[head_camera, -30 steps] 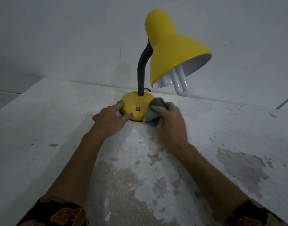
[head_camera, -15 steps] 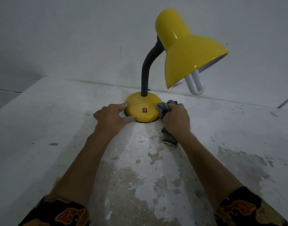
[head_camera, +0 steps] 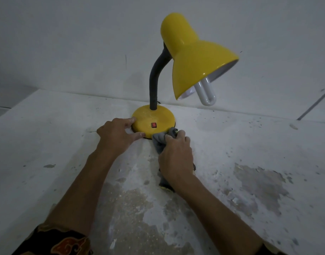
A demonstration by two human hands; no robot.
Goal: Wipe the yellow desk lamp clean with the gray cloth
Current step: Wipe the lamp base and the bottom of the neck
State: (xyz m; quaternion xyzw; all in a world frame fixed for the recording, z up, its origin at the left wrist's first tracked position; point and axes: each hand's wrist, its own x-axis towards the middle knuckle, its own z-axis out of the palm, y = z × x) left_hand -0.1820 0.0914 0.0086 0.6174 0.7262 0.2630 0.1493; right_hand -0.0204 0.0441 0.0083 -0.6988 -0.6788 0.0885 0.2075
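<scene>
Near the centre of the frame, a glossy yellow desk lamp (head_camera: 183, 70) with a round domed base, a black flexible neck and a cone-shaped shade stands upright on the worn, paint-flaked white desk (head_camera: 250, 153), close to the pale wall (head_camera: 66, 43) behind it. Its shade leans toward the upper right of the frame, and a white U-shaped bulb (head_camera: 206, 93) sticks out below the rim. A small red switch (head_camera: 153, 125) sits on the front of the base.

At the base's left side, the left hand (head_camera: 117, 136) rests on the desk with its fingers spread partly open, the thumb and forefinger tips touching the base edge and bracketing it; it encloses nothing. At the base's lower right edge, the right hand (head_camera: 176, 157) has its fingers curled tightly around a crumpled gray cloth (head_camera: 159, 141), bunched against the base rim. One end of the cloth trails out beneath the wrist onto the desk. Dark patterned sleeves (head_camera: 62, 242) show at the bottom corners of the frame.
</scene>
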